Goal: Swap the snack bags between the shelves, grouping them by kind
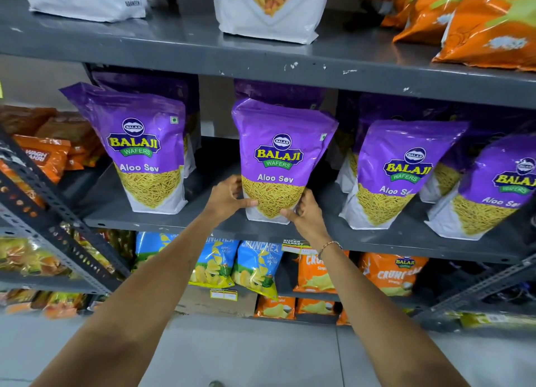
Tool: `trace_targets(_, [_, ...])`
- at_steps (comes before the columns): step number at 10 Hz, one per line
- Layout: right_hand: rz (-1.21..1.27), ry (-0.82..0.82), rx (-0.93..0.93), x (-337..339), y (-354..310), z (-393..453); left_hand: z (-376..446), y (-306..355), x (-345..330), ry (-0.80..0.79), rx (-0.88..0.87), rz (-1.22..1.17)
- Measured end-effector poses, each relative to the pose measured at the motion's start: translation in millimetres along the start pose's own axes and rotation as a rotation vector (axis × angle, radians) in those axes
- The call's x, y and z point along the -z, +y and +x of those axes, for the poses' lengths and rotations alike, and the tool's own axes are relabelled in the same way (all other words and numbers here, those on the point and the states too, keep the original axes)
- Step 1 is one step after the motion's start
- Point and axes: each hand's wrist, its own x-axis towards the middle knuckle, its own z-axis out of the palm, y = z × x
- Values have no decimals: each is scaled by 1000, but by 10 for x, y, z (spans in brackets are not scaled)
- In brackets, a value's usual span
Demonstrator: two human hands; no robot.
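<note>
A purple Aloo Sev bag (280, 143) stands upright at the middle of the grey middle shelf (203, 227). My left hand (229, 198) grips its lower left edge and my right hand (304, 212) grips its lower right corner. Another purple Aloo Sev bag (142, 146) stands to the left, and two more (403, 172) (493, 189) lean to the right, with further purple bags behind them. On the upper shelf (174, 50) stand white snack bags (269, 12) (87, 1) and orange bags (478, 18).
Below the middle shelf hang blue chip bags (255, 267) and orange chip bags (388, 273). An adjoining rack on the left holds orange packets (46, 154). A slotted metal upright (58, 212) runs diagonally at the left. The grey floor (261, 354) lies beneath.
</note>
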Motion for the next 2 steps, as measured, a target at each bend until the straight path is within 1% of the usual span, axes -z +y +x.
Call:
trace_targets(1, [-51, -47, -39, -4, -8, 18, -1, -24, 21, -28, 8, -9])
trace_targets(2, [-13, 7, -24, -94, -89, -128, -79, -11, 10, -79, 8, -38])
